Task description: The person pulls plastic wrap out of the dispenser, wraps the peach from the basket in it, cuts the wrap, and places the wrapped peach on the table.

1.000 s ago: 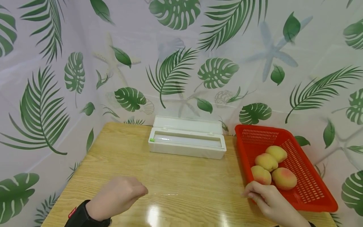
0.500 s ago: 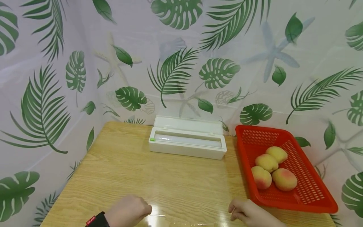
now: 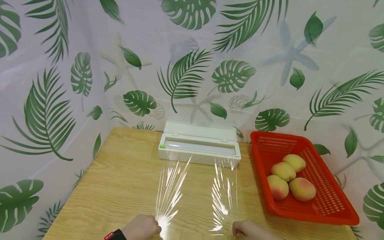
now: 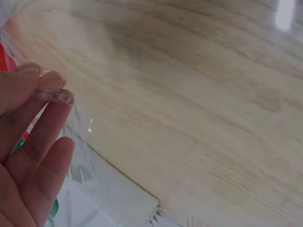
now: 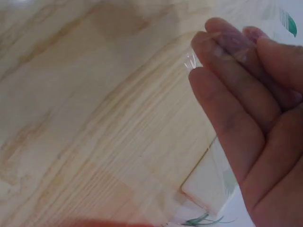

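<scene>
Gripping clear, glossy plastic film (image 3: 216, 196) with left hand (image 3: 141, 227) and right hand (image 3: 250, 230), stretched toward long white box (image 3: 200, 158) ahead.
Judged light, limp, clingy; best pinched at near corners.

1. Support surface: table (image 3: 129, 180), light wood-grain top. It extends beneath the left hand (image 3: 142, 228) and the right hand (image 3: 253, 230), and well beyond both.
2. White box (image 3: 198, 157): rests on the table ahead of both hands, laterally between them; long side facing them, lid raised at rear.
3. Red basket (image 3: 312, 218): stands ahead and right of the right hand, near the box.
</scene>
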A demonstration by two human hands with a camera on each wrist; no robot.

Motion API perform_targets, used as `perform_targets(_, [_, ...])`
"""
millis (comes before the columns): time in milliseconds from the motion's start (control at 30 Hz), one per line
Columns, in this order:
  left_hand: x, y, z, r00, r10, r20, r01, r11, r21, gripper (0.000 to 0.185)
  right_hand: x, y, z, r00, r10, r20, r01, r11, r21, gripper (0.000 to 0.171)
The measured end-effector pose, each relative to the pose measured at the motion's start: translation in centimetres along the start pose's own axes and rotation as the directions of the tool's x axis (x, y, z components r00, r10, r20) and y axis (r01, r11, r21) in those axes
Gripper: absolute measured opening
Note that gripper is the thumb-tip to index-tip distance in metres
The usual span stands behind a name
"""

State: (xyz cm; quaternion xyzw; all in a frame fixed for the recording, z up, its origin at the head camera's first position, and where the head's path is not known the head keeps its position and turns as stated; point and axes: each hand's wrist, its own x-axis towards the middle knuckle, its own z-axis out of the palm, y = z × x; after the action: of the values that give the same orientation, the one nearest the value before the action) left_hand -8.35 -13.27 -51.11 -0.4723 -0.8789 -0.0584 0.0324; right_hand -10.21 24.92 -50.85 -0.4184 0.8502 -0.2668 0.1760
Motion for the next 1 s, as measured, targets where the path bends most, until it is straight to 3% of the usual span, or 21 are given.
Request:
perform_targets(167, [0.0, 0.4, 1.3, 0.998, 0.015, 0.059, -0.023, 0.991, 0.136, 0.036, -0.1, 0.3, 0.5, 0.999, 0.033, 0.007, -0.033, 0.999, 0.028, 0.014])
perform_targets(333, [0.2, 1.0, 2.0, 0.995, 0.099, 0.004, -0.097, 0.963, 0.25, 0.025, -0.3, 0.6, 1.0, 0.996, 0.086, -0.005, -0.085, 0.996, 0.028, 0.013])
perform_targets(533, [0.0, 1.1, 2.6, 0.995, 0.094, 0.025, -0.097, 0.966, 0.241, 0.033, -0.4, 0.5, 1.9, 0.988, 0.153, -0.03, -0.153, 0.988, 0.0, 0.012])
perform_targets(600, [0.0, 1.0, 2.8, 0.996, 0.084, 0.031, -0.089, 0.975, 0.206, 0.037, -0.4, 0.3, 2.1, 0.953, 0.304, -0.015, -0.301, 0.948, 0.106, 0.015])
perform_targets(667, [0.0, 1.1, 3.0, 0.996, 0.079, 0.029, -0.083, 0.981, 0.178, 0.041, -0.4, 0.0, 2.3, 0.897, 0.441, 0.012, -0.433, 0.875, 0.219, 0.017])
perform_targets(767, [0.1, 1.1, 3.2, 0.997, 0.071, 0.022, -0.074, 0.984, 0.161, 0.044, -0.5, -0.3, 2.5, 0.864, 0.503, 0.024, -0.491, 0.831, 0.261, 0.019])
perform_targets(900, [0.1, 1.2, 3.2, 0.998, 0.061, 0.026, -0.065, 0.983, 0.174, 0.043, -0.8, -0.2, 2.4, 0.937, 0.348, 0.005, -0.348, 0.934, 0.087, 0.018])
perform_targets(1000, [0.0, 1.2, 2.9, 0.997, 0.048, 0.055, -0.056, 0.985, 0.16, 0.041, -0.9, -0.1, 2.6, 0.949, 0.315, 0.005, -0.315, 0.948, 0.049, 0.015])
